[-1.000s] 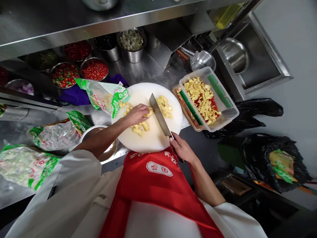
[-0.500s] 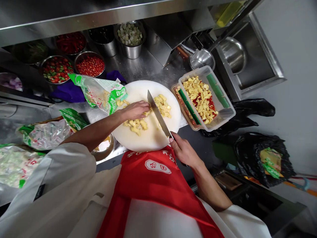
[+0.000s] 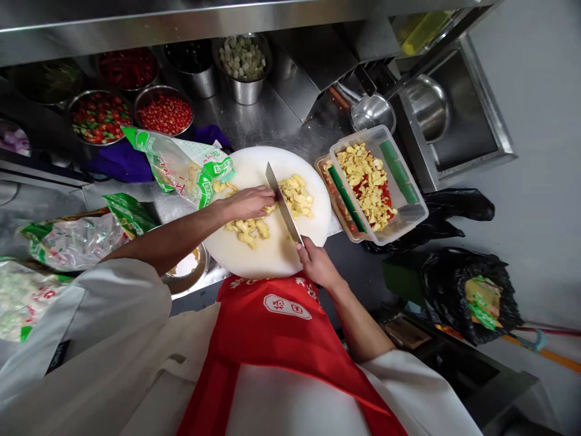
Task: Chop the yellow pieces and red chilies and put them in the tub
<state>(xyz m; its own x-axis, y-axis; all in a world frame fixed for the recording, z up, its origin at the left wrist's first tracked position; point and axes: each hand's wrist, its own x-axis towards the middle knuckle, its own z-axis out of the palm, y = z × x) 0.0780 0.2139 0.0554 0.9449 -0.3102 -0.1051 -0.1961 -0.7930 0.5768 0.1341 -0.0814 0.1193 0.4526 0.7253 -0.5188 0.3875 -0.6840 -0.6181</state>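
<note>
A round white cutting board (image 3: 276,261) lies in front of me. My right hand (image 3: 318,264) is closed around the handle of a broad kitchen knife (image 3: 285,213), whose blade slants up and left across the board. Close against the blade's left side, the curled fingers of my left hand (image 3: 253,203) press on pale yellow ginger, mostly hidden under them. Cut ginger slices (image 3: 296,196) are heaped right of the blade. Knobbly uncut ginger pieces (image 3: 247,230) lie just below my left hand, with a few more by the opened green-and-white bag (image 3: 181,169) at the board's left edge.
Right of the board stands a clear plastic box (image 3: 408,225) holding yellow slices over red pieces. Metal pots of chopped red chillies (image 3: 164,114) and pale cubes (image 3: 242,59) line the back under a steel shelf (image 3: 254,19). A metal bowl (image 3: 195,280) sits below my left forearm.
My right hand and the knife handle have shifted left and slightly up, so the blade stands a little steeper. My left hand stays almost in place on the ginger. The view has shifted slightly.
</note>
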